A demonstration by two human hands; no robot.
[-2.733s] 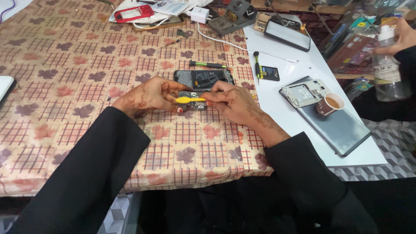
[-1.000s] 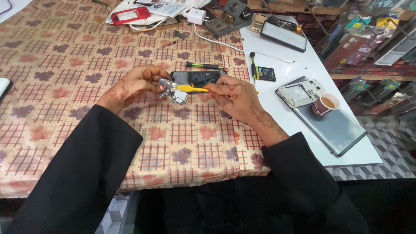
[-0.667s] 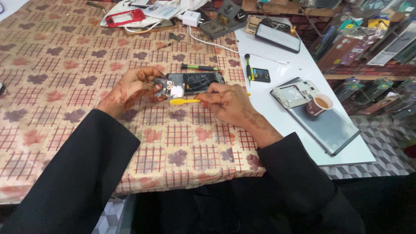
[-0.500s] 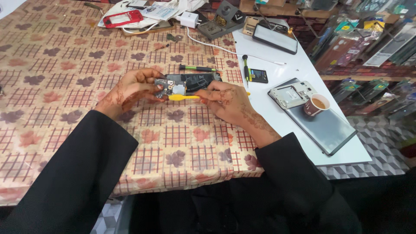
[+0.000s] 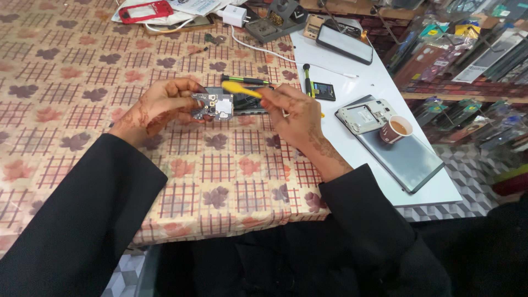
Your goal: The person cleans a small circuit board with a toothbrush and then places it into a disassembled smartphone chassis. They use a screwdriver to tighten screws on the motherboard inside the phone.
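Observation:
My left hand (image 5: pixel 159 107) holds a small phone circuit board (image 5: pixel 213 106) lifted just above the patterned tablecloth (image 5: pixel 82 71). My right hand (image 5: pixel 294 113) grips a yellow plastic pry tool (image 5: pixel 240 90), its tip pointing left over the board. Behind the board lies the opened dark phone body (image 5: pixel 250 104), partly hidden by both hands. A green-handled screwdriver (image 5: pixel 246 80) lies just beyond it.
On the white surface to the right sit a small paper cup of tea (image 5: pixel 396 128) on a grey tablet (image 5: pixel 407 159), an opened phone shell (image 5: pixel 366 115), a small battery (image 5: pixel 323 91) and a dark phone (image 5: pixel 344 43). A red phone frame (image 5: pixel 146 11) and white charger (image 5: pixel 234 15) lie at the back.
My left hand has lifted the circuit board away from the phone body. The yellow tool has risen from flat on the phone to above the board. The view has shifted closer.

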